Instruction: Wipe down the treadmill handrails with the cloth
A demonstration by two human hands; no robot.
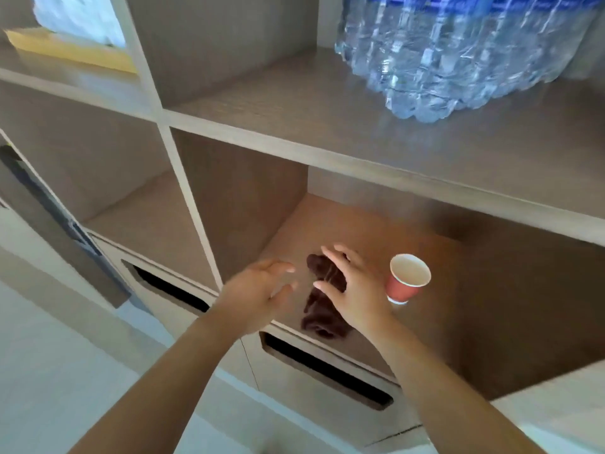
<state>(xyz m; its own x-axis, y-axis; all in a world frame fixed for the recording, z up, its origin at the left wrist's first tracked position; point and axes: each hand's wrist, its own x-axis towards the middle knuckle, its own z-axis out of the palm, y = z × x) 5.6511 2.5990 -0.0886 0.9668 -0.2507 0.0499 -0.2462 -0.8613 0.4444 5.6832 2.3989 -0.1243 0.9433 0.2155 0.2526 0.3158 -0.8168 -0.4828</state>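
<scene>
A dark brown cloth (322, 314) lies crumpled on the lower shelf (458, 309) of a wooden shelving unit, near its front edge. My right hand (352, 288) hovers over the cloth's right side with fingers spread, covering part of it; I cannot tell if it touches. My left hand (257, 294) is just left of the cloth, fingers apart and empty. No treadmill or handrail is in view.
A red paper cup (406, 280) stands right of my right hand on the same shelf. A shrink-wrapped pack of water bottles (458, 50) sits on the shelf above. Drawer fronts with dark slot handles (327, 371) lie below. A dark bar (49, 217) leans at left.
</scene>
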